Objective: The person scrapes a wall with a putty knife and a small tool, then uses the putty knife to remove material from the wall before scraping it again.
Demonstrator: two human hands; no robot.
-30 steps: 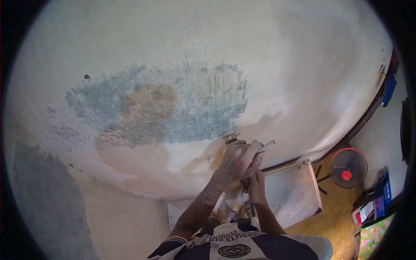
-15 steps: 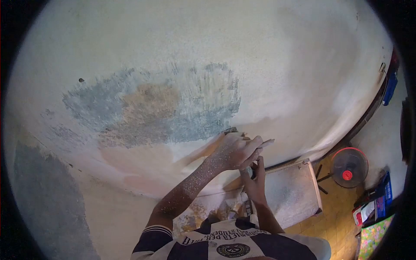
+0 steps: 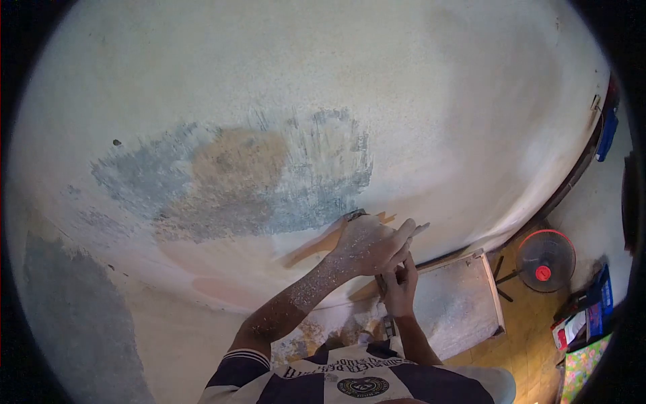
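My left hand (image 3: pixel 377 244), dusted with white powder like its forearm, is at the wall beside the lower right edge of a scraped grey-blue patch (image 3: pixel 309 195). Its fingers are closed around a small dark flat-edged tool (image 3: pixel 355 214), which shows only at the thumb side against the wall. Just below it, my right hand (image 3: pixel 401 286) is closed, fingers bent. A narrow dark thing (image 3: pixel 382 285) shows beside its fingers, too small to name. A tan patch (image 3: pixel 239 161) lies within the scraped area.
Below the hands on the right is a dusty white panel (image 3: pixel 457 303) with a wooden edge. A round fan (image 3: pixel 546 261) with a red rim stands on the yellowish floor (image 3: pixel 518 337). Blue and red packages (image 3: pixel 585 320) and a flowered cloth (image 3: pixel 587 363) lie at far right.
My left hand and the dark tool have shifted slightly down in view, as has the wall patch. My right hand has also come a little lower and stays close beneath the left.
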